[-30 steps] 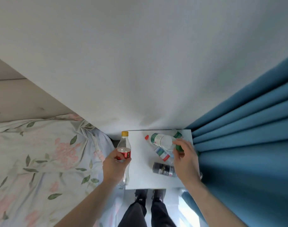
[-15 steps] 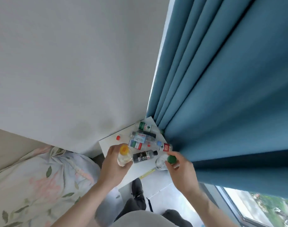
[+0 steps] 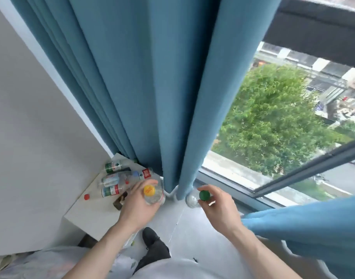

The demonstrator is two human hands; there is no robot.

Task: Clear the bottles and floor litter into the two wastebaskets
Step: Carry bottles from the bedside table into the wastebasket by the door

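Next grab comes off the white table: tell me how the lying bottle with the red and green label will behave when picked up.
The bottle with the red and green label looks clear and empty, so probably light. It lies on its side on the white table, so a nudge may roll it. Thin plastic would likely dent under a firm grip.

A plain pale wall point(image 3: 27, 117) fills the left of the frame. Heavy blue curtains point(image 3: 132, 77) hang in folds down the centre, with another blue fold point(image 3: 305, 224) at the lower right. Behind them, on the right, a window point(image 3: 273, 137) with a dark frame shows daylight, green trees and what seem to be buildings. A white desk point(image 3: 92, 216) stands at lower left against the wall, above a light grey floor point(image 3: 192, 238). Floral bedding point(image 3: 21, 264) edges the bottom left corner.
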